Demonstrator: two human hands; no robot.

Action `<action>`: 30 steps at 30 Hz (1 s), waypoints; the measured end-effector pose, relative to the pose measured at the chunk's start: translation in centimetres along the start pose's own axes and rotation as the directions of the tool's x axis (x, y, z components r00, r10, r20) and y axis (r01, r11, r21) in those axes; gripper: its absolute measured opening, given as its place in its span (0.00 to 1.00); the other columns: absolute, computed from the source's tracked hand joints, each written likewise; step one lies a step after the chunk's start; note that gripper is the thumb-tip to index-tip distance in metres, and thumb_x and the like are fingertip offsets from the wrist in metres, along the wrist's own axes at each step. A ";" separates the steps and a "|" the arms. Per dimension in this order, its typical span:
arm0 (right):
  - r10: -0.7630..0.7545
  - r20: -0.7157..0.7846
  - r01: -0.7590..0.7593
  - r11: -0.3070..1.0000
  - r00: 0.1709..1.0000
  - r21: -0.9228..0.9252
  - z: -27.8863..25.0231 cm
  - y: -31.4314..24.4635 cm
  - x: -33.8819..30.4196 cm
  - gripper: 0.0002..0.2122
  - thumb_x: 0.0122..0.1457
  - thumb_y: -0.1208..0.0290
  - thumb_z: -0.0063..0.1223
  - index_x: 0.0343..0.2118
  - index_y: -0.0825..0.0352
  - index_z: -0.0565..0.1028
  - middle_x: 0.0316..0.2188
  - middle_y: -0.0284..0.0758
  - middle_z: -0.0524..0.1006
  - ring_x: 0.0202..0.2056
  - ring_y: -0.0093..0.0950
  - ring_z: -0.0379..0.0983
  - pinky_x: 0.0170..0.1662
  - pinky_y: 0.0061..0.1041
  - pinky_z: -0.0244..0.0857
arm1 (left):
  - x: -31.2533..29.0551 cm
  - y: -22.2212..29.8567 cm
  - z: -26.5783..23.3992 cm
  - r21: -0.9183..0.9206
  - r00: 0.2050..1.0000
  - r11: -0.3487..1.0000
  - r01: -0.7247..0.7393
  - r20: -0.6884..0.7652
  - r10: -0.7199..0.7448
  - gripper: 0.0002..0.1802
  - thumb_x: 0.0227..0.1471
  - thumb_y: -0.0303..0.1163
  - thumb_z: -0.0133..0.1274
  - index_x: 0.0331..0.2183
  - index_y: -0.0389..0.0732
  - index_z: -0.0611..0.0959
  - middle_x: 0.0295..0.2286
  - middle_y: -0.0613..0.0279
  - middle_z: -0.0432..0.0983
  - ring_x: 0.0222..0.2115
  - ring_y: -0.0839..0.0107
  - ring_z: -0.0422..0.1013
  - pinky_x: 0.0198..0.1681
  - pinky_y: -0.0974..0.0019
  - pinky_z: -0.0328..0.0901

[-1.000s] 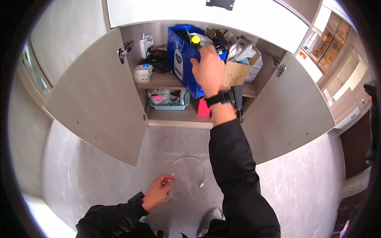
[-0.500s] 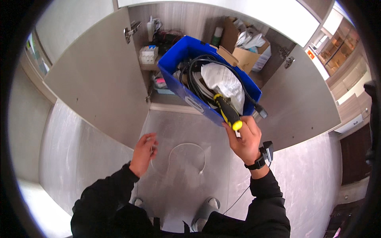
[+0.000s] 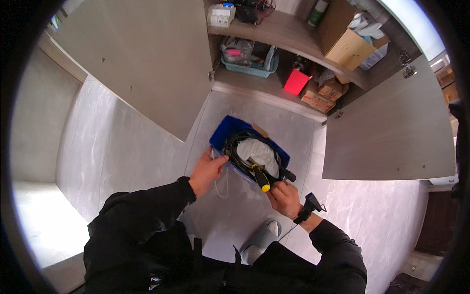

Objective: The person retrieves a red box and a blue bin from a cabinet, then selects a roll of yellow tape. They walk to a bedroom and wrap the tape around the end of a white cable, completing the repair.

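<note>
A blue open-topped box (image 3: 225, 125) is low over the grey floor, in front of the cupboard; whether it touches the floor I cannot tell. Coiled black cables (image 3: 232, 146), a crumpled white plastic bag (image 3: 258, 152) and a black-and-yellow screwdriver (image 3: 260, 177) fill it. The screwdriver's handle sticks out over the near side. My left hand (image 3: 207, 170) is closed at the box's left end, a thin white cable (image 3: 225, 197) hanging from it. My right hand (image 3: 284, 197), with a black strap on its wrist, grips the near right corner; its fingertips are partly hidden.
Both cupboard doors, left (image 3: 142, 63) and right (image 3: 387, 127), stand wide open on either side. On the lower shelf are a light-blue basket (image 3: 249, 70), a red box (image 3: 296, 81) and small cartons (image 3: 318, 98). An open carton (image 3: 348, 49) sits on the upper shelf.
The blue box has come down from shelf height toward the floor with my right hand on it. My left hand has moved right to the box. The view has tilted lower.
</note>
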State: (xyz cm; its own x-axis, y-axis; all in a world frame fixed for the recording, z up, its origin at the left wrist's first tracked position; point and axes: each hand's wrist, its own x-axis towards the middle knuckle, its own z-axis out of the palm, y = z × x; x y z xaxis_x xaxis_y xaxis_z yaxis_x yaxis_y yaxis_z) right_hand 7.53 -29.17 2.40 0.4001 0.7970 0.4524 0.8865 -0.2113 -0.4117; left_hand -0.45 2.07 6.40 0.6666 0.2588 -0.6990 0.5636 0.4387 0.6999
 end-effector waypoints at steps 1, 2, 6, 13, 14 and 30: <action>-0.014 0.004 0.014 1.000 1.000 0.015 0.5 -0.8 -1.3 0.12 0.48 0.77 0.74 0.32 0.65 0.78 0.33 0.37 0.77 0.27 0.38 0.75 0.27 0.37 0.66 | 0.2 -1.3 -0.1 0.048 1.000 0.999 0.011 -0.027 -0.010 0.51 0.61 0.36 0.64 0.75 0.43 0.52 0.36 0.64 0.74 0.28 0.77 0.69 0.28 0.70 0.64; -0.041 0.025 0.040 0.999 0.999 0.036 0.9 -1.8 -2.6 0.12 0.49 0.76 0.73 0.34 0.65 0.78 0.34 0.36 0.78 0.27 0.37 0.75 0.27 0.36 0.66 | 0.3 -2.3 -0.3 0.058 0.999 0.998 -0.030 -0.022 0.031 0.53 0.61 0.35 0.64 0.75 0.42 0.50 0.36 0.63 0.75 0.29 0.77 0.69 0.29 0.69 0.65; 0.071 0.171 -0.079 0.996 0.983 0.039 1.8 -4.9 -5.8 0.11 0.54 0.78 0.66 0.41 0.65 0.79 0.40 0.35 0.79 0.31 0.32 0.80 0.28 0.30 0.74 | 0.2 -5.0 -0.2 0.174 0.999 0.985 -0.002 -0.034 0.008 0.58 0.58 0.32 0.63 0.76 0.42 0.43 0.44 0.57 0.76 0.35 0.71 0.73 0.39 0.65 0.70; -0.224 0.419 0.054 0.923 0.880 0.380 -0.7 -10.1 -2.9 0.16 0.61 0.77 0.60 0.53 0.67 0.79 0.43 0.36 0.80 0.36 0.31 0.83 0.32 0.29 0.78 | -0.1 -5.9 -0.2 0.323 0.985 0.931 -0.170 0.068 0.157 0.63 0.59 0.23 0.58 0.77 0.54 0.31 0.57 0.50 0.72 0.37 0.71 0.73 0.38 0.64 0.72; -0.198 0.346 0.035 0.904 0.917 0.425 -1.4 -10.1 -1.8 0.17 0.61 0.77 0.61 0.53 0.67 0.78 0.42 0.36 0.80 0.36 0.31 0.82 0.32 0.29 0.78 | 0.0 -6.0 -0.4 0.337 0.987 0.927 -0.162 0.072 0.146 0.63 0.58 0.23 0.58 0.77 0.51 0.32 0.60 0.49 0.70 0.42 0.68 0.74 0.44 0.63 0.72; 0.368 0.470 -0.388 0.920 0.802 -0.057 2.1 -3.2 7.7 0.35 0.52 0.72 0.66 0.64 0.75 0.66 0.61 0.53 0.70 0.57 0.53 0.71 0.59 0.43 0.71 | 0.4 -5.8 -1.7 0.386 0.984 0.907 -0.171 0.109 0.140 0.62 0.58 0.20 0.58 0.77 0.46 0.33 0.62 0.43 0.68 0.53 0.61 0.74 0.52 0.63 0.74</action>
State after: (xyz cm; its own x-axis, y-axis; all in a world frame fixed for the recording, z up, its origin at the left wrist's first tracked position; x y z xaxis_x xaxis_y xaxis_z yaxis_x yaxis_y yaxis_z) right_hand 7.29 -21.14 5.55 0.5377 0.8277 -0.1607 0.6731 -0.5361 -0.5094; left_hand -4.26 1.16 1.81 0.7879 0.2223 -0.5743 0.5849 0.0216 0.8108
